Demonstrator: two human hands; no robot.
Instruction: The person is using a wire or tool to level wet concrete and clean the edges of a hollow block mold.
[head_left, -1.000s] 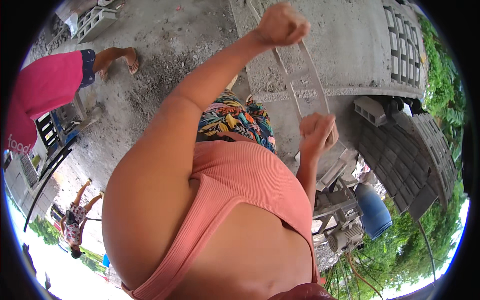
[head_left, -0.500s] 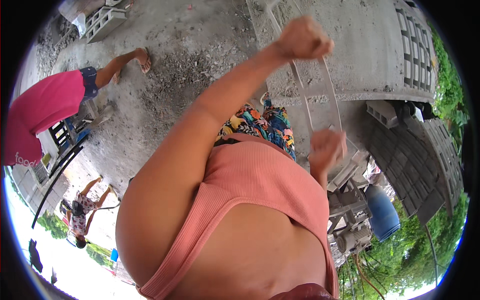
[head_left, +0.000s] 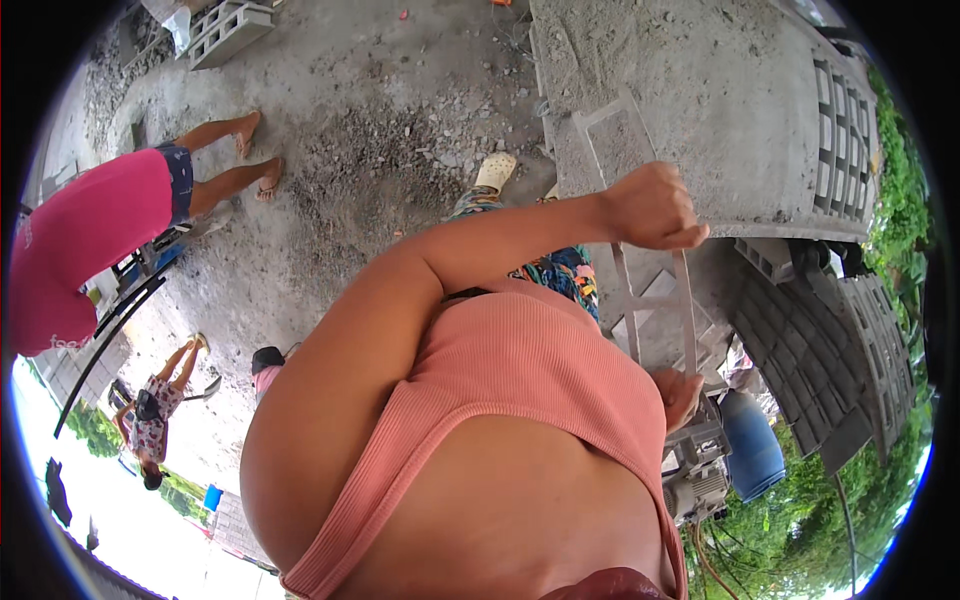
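Observation:
A narrow ladder-like grey frame (head_left: 686,312), with two long rails and crosspieces, runs from the concrete slab down along my right side. My left arm reaches across my body, and my left hand (head_left: 655,207) is closed in a fist around the frame's middle part. Lower down, close to my right hip, my right hand (head_left: 680,396) is closed at the frame's near end; part of that hand is hidden behind my torso. The far end of the frame lies over the slab (head_left: 720,130).
To the left stands a person in a pink shirt (head_left: 110,225); another person (head_left: 155,415) is farther back. Gravel (head_left: 400,160) covers the ground ahead. On the right are hollow blocks (head_left: 843,140), stacked grey slabs (head_left: 830,340), a blue drum (head_left: 752,445) and a motor (head_left: 697,492).
Both my hands have come back toward my body, and the frame has slid nearer with them. The person in pink has shifted their legs. A dark cap has come into view at left.

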